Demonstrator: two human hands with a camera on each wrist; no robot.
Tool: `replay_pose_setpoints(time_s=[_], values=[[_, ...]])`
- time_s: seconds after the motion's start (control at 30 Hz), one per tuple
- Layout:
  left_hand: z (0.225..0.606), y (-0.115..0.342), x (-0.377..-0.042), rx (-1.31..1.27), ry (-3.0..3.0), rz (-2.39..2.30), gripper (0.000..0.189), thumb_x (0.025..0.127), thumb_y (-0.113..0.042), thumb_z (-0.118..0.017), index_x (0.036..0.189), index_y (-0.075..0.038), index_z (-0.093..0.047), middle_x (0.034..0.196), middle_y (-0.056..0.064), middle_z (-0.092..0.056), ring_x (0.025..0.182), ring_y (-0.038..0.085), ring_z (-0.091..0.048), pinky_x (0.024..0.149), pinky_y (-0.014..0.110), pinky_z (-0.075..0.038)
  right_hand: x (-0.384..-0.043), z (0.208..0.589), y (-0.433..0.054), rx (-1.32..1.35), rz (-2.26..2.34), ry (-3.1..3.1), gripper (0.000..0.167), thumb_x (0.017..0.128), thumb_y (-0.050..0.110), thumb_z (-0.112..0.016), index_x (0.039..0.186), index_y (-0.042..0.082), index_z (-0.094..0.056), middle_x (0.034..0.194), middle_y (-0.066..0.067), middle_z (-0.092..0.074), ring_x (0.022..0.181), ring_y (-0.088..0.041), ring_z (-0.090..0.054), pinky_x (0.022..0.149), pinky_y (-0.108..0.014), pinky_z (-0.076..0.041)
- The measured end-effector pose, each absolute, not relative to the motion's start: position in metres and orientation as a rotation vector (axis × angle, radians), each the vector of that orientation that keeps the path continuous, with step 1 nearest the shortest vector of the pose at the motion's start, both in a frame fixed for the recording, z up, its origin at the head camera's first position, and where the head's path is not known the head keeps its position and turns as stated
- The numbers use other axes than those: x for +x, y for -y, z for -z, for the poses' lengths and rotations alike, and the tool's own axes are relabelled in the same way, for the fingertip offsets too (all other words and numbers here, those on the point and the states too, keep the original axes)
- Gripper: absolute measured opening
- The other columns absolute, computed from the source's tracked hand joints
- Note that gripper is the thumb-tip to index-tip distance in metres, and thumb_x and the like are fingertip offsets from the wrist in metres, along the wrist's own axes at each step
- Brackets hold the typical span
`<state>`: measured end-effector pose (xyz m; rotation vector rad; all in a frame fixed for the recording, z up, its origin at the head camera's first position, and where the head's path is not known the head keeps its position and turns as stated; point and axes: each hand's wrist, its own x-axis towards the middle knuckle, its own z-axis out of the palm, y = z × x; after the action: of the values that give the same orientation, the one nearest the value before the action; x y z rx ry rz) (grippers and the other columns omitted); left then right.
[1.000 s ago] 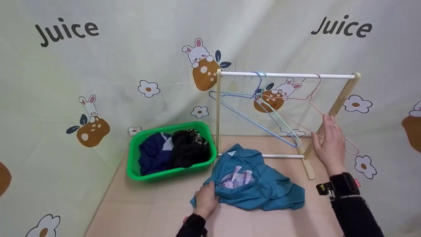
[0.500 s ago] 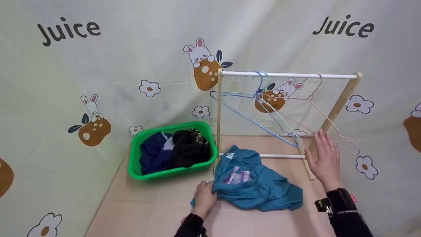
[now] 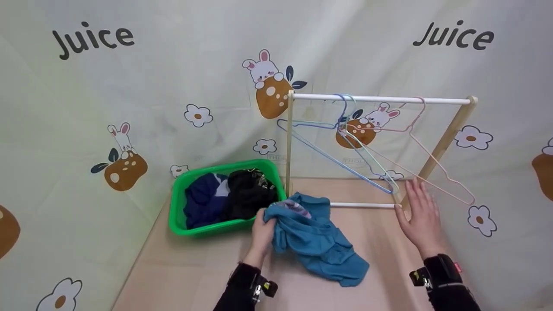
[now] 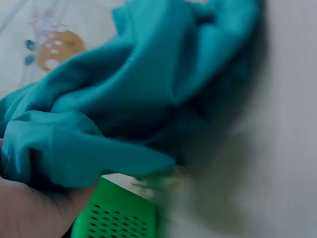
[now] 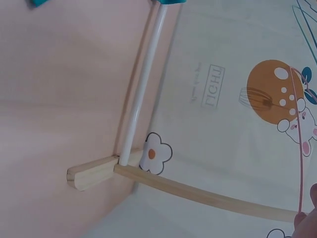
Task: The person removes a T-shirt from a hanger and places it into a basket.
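Note:
My left hand (image 3: 262,233) grips the edge of a crumpled teal garment (image 3: 324,246) with a pale printed patch; the garment's left part is bunched up and its right part trails toward the table. The left wrist view shows the teal cloth (image 4: 124,99) bunched above the hand. My right hand (image 3: 421,218) has its fingers straight, beside the right foot of a small clothes rack (image 3: 449,134). Its fingertips are close to a pink hanger (image 3: 432,158) on the rack; contact cannot be told. A blue hanger (image 3: 341,161) and a mint one hang further left.
A green basket (image 3: 203,231) holding navy and black clothes (image 3: 246,196) stands left of the rack, right by the left hand. The rack's lower white bar (image 3: 363,205) runs behind the garment. A printed curtain (image 3: 194,56) closes off the back.
My left hand has raised the garment's left edge and moved it up toward the basket, folding over the printed patch. My right hand has drawn slightly down and left, off the rack's post.

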<state>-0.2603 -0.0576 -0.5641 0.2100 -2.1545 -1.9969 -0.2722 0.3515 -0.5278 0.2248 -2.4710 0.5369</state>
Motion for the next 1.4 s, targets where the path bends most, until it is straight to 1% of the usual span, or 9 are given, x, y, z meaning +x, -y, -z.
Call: replay_pose_setpoints(time_s=[0.23, 0.43, 0.63, 0.73, 0.87, 1.0, 1.1, 1.27, 1.4], values=[[0.502, 0.071, -0.269, 0.127, 1.909, 2.083, 0.023, 0.099, -0.003, -0.052, 0.122, -0.001, -0.053, 0.12, 0.012, -0.057, 0.111, 0.025, -0.051, 0.097, 0.038, -0.04, -0.27, 0.534, -0.351, 0.216, -0.536, 2.519, 0.076, 0.093, 0.022, -0.066, 0.157, 0.012, -0.026, 0.162, -0.014, -0.021, 0.149, -0.034, -0.014, 0.117, -0.057, -0.007], [0.446, 0.093, -0.272, 0.056, 1.709, 2.113, 0.025, 0.101, 0.0, -0.049, 0.126, 0.0, -0.049, 0.127, 0.014, -0.051, 0.116, 0.023, -0.049, 0.103, 0.037, -0.039, -0.271, 0.538, -0.354, 0.229, -0.54, 2.487, 0.076, 0.09, 0.017, -0.07, 0.155, 0.009, -0.032, 0.159, -0.018, -0.026, 0.148, -0.036, -0.017, 0.117, -0.057, -0.008], [0.4, 0.123, -0.275, -0.024, 1.539, 2.046, 0.024, 0.101, 0.003, -0.046, 0.125, 0.004, -0.047, 0.122, 0.014, -0.053, 0.115, 0.021, -0.052, 0.101, 0.034, -0.042, -0.271, 0.542, -0.355, 0.206, -0.534, 2.507, 0.073, 0.09, 0.017, -0.07, 0.153, 0.006, -0.035, 0.158, -0.02, -0.027, 0.146, -0.04, -0.02, 0.114, -0.062, -0.013], [0.38, 0.137, -0.277, -0.034, 1.447, 2.044, 0.022, 0.102, 0.001, -0.046, 0.124, 0.002, -0.046, 0.118, 0.012, -0.053, 0.109, 0.021, -0.052, 0.099, 0.033, -0.044, -0.27, 0.545, -0.355, 0.204, -0.521, 2.505, 0.073, 0.09, 0.017, -0.07, 0.153, 0.005, -0.035, 0.158, -0.021, -0.028, 0.146, -0.04, -0.021, 0.115, -0.06, -0.013], [0.36, 0.153, -0.282, -0.039, 1.379, 2.026, 0.024, 0.103, 0.0, -0.047, 0.127, -0.002, -0.046, 0.124, 0.01, -0.05, 0.11, 0.022, -0.05, 0.1, 0.032, -0.043, -0.27, 0.547, -0.355, 0.208, -0.516, 2.497, 0.073, 0.089, 0.016, -0.07, 0.152, 0.006, -0.035, 0.157, -0.022, -0.029, 0.145, -0.042, -0.022, 0.116, -0.059, -0.012], [0.356, 0.166, -0.292, -0.049, 1.398, 1.97, 0.028, 0.102, 0.001, -0.048, 0.129, -0.002, -0.046, 0.134, 0.01, -0.047, 0.118, 0.023, -0.047, 0.104, 0.032, -0.041, -0.269, 0.55, -0.355, 0.205, -0.525, 2.501, 0.071, 0.089, 0.015, -0.069, 0.152, 0.005, -0.037, 0.156, -0.022, -0.03, 0.145, -0.041, -0.022, 0.115, -0.06, -0.013], [0.366, 0.176, -0.302, -0.03, 1.515, 1.879, 0.029, 0.102, -0.001, -0.05, 0.131, -0.004, -0.046, 0.139, 0.009, -0.047, 0.124, 0.021, -0.045, 0.107, 0.034, -0.038, -0.268, 0.553, -0.354, 0.208, -0.527, 2.5, 0.069, 0.089, 0.015, -0.07, 0.15, 0.003, -0.039, 0.155, -0.023, -0.031, 0.145, -0.04, -0.022, 0.114, -0.061, -0.014], [0.404, 0.187, -0.317, 0.122, 1.786, 1.698, 0.036, 0.101, -0.004, -0.051, 0.136, -0.012, -0.045, 0.147, 0.007, -0.045, 0.133, 0.021, -0.042, 0.111, 0.04, -0.033, -0.266, 0.558, -0.353, 0.223, -0.521, 2.497, 0.067, 0.087, 0.015, -0.07, 0.146, -0.001, -0.043, 0.154, -0.024, -0.033, 0.146, -0.037, -0.021, 0.116, -0.058, -0.015], [0.444, 0.191, -0.326, 0.234, 1.972, 1.549, 0.046, 0.098, 0.002, -0.048, 0.141, -0.013, -0.041, 0.151, 0.01, -0.041, 0.133, 0.026, -0.042, 0.11, 0.045, -0.034, -0.265, 0.562, -0.352, 0.236, -0.523, 2.503, 0.069, 0.086, 0.015, -0.07, 0.147, -0.001, -0.042, 0.154, -0.024, -0.033, 0.146, -0.038, -0.022, 0.116, -0.056, -0.016]])
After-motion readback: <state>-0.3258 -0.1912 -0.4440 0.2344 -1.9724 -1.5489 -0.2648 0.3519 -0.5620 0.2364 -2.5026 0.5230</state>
